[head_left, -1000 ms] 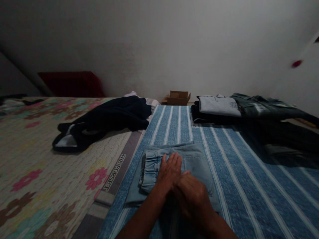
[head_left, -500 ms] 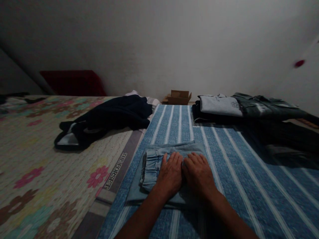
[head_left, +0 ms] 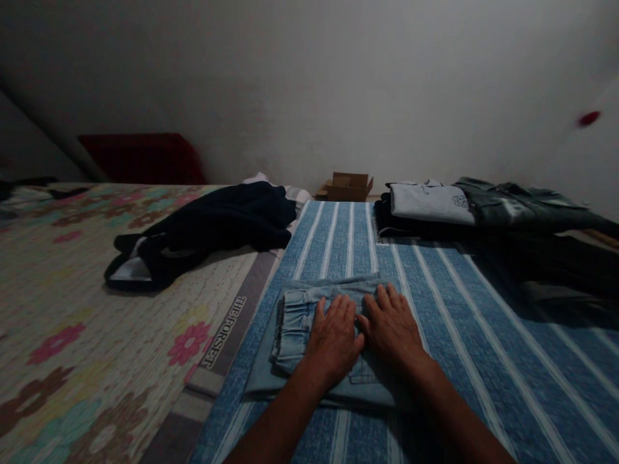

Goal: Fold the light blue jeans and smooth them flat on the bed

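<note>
A pair of light-blue jeans [head_left: 294,325], folded into a compact rectangle with its gathered waistband at the left, lies on a blue striped cloth [head_left: 338,225]. Flat on the middle of the denim rests my left hand [head_left: 335,335], fingers stretched out and pointing away from me. My right hand [head_left: 393,322] presses on the right part of the jeans, its fingers spread. The two thumbs are close to each other near the centre. Both palms hide part of the folded denim beneath.
A dark navy garment [head_left: 227,219] lies crumpled on the floral bedspread [head_left: 97,309] at left. Behind stands an open cardboard box [head_left: 349,187]. Back right are a folded grey garment [head_left: 430,203], a dark green jacket [head_left: 522,206] and black clothing [head_left: 561,264]. A red object [head_left: 142,158] leans at the wall.
My right hand has slid slightly right and away from me, its curled fingers now spread out. My left thumb has come out to the side. The jeans stay in place.
</note>
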A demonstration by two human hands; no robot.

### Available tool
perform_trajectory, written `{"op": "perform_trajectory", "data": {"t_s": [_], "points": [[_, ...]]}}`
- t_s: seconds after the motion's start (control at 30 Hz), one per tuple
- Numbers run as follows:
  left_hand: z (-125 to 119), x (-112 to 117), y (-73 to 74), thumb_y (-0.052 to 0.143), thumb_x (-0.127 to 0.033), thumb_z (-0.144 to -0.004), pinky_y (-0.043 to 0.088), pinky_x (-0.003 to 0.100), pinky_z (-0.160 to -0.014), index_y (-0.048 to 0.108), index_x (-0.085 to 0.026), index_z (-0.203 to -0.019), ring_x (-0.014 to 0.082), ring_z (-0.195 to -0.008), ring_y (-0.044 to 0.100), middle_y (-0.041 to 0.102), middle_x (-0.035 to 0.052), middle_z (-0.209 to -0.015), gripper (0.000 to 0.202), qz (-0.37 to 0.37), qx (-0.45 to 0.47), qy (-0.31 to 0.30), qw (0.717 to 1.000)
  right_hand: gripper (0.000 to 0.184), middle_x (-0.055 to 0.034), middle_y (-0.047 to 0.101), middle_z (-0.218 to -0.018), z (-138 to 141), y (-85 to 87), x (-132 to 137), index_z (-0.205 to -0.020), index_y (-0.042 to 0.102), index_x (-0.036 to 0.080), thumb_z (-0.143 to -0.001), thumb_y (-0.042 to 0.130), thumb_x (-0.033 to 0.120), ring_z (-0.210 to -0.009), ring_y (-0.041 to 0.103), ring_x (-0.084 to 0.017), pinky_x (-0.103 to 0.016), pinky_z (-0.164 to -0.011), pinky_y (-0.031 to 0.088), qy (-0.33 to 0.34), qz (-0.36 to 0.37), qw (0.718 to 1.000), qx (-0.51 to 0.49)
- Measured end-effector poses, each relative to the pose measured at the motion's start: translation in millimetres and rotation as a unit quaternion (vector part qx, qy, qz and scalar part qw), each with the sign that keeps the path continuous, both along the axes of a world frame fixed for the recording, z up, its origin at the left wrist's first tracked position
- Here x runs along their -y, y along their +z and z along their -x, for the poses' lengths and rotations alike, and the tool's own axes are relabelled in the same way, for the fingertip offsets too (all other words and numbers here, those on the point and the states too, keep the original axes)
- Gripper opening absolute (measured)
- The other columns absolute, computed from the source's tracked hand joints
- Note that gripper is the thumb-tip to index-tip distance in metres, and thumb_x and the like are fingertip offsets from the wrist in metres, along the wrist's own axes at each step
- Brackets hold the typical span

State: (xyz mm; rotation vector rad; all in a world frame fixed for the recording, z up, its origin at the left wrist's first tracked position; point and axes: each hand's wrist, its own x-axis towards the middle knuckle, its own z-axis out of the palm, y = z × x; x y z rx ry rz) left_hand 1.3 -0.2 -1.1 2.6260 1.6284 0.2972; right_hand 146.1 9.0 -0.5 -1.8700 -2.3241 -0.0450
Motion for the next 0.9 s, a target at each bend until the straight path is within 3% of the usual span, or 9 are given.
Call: {"op": "perform_trajectory", "data": {"t_s": [0.2, 0.4, 0.53, 0.9], "points": [[0.6, 0.2, -0.2, 0.044, -0.037, -0.092, 0.017, 0.054, -0.114, 0.045, -0.011, -0.135, 0.0267, -0.135, 0.035, 0.047, 0.0144, -0.141, 0.050, -0.002, 0.000, -0.003, 1.000, 0.042, -0.0212, 0.044, -0.139, 3.1, 1.4, 3.3, -0.127, 0.055, 0.012, -0.095, 0.043, 0.037, -0.134, 0.029, -0.037, -0.053, -0.106, 0.022, 0.004, -0.015, 1.000, 0.004], [2.4, 0.9, 5.0, 0.034, -0.020, -0.092, 0.013, 0.051, -0.115, 0.041, -0.009, -0.138, 0.0247, -0.138, 0.031, 0.043, 0.0147, -0.144, 0.048, 0.042, -0.011, -0.006, 0.999, 0.035, -0.0134, 0.054, -0.132, 12.4, 1.8, 7.4, -0.125, 0.055, 0.014, -0.094, 0.040, 0.015, -0.128, 0.041, -0.027, -0.044, -0.108, 0.023, 0.090, -0.034, 0.995, -0.042], [2.5, 0.5, 7.3, 0.034, -0.020, -0.091, 0.011, 0.052, -0.115, 0.042, -0.008, -0.138, 0.0253, -0.139, 0.029, 0.041, 0.0150, -0.146, 0.049, 0.067, -0.011, -0.007, 0.998, 0.031, -0.0113, 0.061, -0.121, 12.8, -0.2, 6.9, -0.120, 0.057, 0.015, -0.093, 0.040, 0.015, -0.122, 0.047, -0.026, -0.042, -0.106, 0.026, 0.101, -0.027, 0.993, -0.062], [1.7, 0.1, 8.5, 0.033, -0.024, -0.093, 0.011, 0.052, -0.115, 0.042, -0.008, -0.138, 0.0254, -0.138, 0.030, 0.042, 0.0153, -0.145, 0.049, 0.069, -0.010, -0.006, 0.998, 0.037, -0.0124, 0.056, -0.128, 10.6, -6.9, 6.0, -0.128, 0.052, 0.012, -0.093, 0.039, 0.014, -0.125, 0.044, -0.027, -0.043, -0.106, 0.024, 0.105, -0.021, 0.992, -0.072]]}}
